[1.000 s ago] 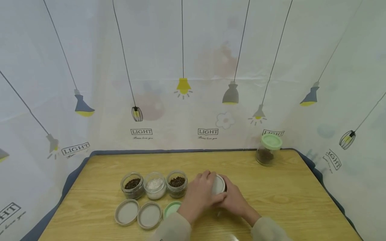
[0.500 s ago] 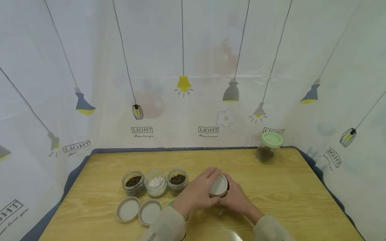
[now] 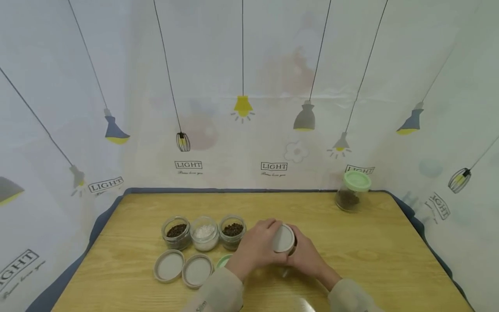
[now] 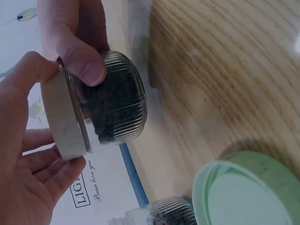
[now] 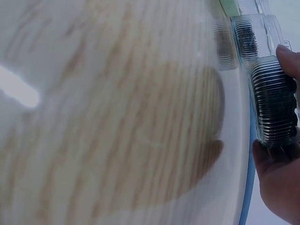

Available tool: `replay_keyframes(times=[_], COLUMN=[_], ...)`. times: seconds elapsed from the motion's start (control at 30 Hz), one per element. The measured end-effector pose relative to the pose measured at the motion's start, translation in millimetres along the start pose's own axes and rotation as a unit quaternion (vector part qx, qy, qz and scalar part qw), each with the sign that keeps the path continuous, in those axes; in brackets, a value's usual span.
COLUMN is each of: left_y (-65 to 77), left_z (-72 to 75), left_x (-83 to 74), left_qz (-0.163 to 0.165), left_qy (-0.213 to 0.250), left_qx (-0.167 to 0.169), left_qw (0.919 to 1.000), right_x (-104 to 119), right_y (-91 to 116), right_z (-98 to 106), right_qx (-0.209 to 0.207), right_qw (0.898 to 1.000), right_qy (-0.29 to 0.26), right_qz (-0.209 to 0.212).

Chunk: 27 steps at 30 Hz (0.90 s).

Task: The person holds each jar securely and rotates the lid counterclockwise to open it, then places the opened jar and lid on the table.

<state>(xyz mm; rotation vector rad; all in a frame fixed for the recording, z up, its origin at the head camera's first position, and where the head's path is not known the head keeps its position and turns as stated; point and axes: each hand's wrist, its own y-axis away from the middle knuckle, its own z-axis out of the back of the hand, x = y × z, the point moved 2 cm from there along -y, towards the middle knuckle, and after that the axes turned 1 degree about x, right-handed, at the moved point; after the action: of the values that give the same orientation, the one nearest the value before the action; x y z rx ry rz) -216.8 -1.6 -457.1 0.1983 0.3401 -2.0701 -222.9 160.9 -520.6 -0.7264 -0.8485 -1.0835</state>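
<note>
Near the middle of the table, my left hand (image 3: pixel 255 249) grips the rim of a greyish-white lid (image 3: pixel 283 239). That lid sits at the mouth of a ribbed glass jar (image 4: pixel 119 101) filled with dark contents. My right hand (image 3: pixel 308 258) holds the jar's side, its thumb against the glass in the left wrist view. To the left stand a lidless jar of dark grains (image 3: pixel 176 235), a lidless jar of white granules (image 3: pixel 204 235) and another lidless jar of dark grains (image 3: pixel 232 234). Two pale lids (image 3: pixel 169 266) and a green lid (image 4: pixel 246 194) lie in front, the green one partly behind my left arm.
A jar with a green lid (image 3: pixel 357 181) stands at the back right corner of the wooden table (image 3: pixel 390 260), dark contents inside. A white curtain (image 3: pixel 234 143) printed with lamps hangs behind the table.
My left hand has shifted round the lid, with more of the lid's top showing than at first. Both hands stay on the lidded jar. The head view has shifted slightly.
</note>
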Motion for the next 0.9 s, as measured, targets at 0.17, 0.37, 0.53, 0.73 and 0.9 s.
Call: replay_keyframes(times=[0.17,0.37,0.53,0.73,0.9], left_y=[-0.7,0.4,2.1,1.6,-2.7], left_z=[-3.0,-4.0,-0.7,12.2,17.5], left_x=[-5.2,-9.4,-8.3,-2.0,-0.9], left_qz=[0.012,0.04,0.038,-0.056,-0.089], left_qy=[-0.044,-0.068,-0.051,0.032,0.06], left_qx=[-0.039,-0.042,-0.021,0.021,0.074], left_qw=[0.9982,0.996,0.9977,0.9977,0.9915], right_x=[-0.4,0.1,3.1,3.8,0.9], right_y=[-1.5,-1.0,1.6,3.6,4.5], right_z=[-0.1,-0.7,1.1,4.0,4.6], right_qx=[-0.014,-0.015,-0.009,0.006,0.021], right_qw=[1.0,1.0,1.0,1.0,0.999], right_qy=[0.005,-0.001,-0.006,-0.027,-0.03], right_qz=[-0.005,-0.012,-0.004,-0.006,-0.012])
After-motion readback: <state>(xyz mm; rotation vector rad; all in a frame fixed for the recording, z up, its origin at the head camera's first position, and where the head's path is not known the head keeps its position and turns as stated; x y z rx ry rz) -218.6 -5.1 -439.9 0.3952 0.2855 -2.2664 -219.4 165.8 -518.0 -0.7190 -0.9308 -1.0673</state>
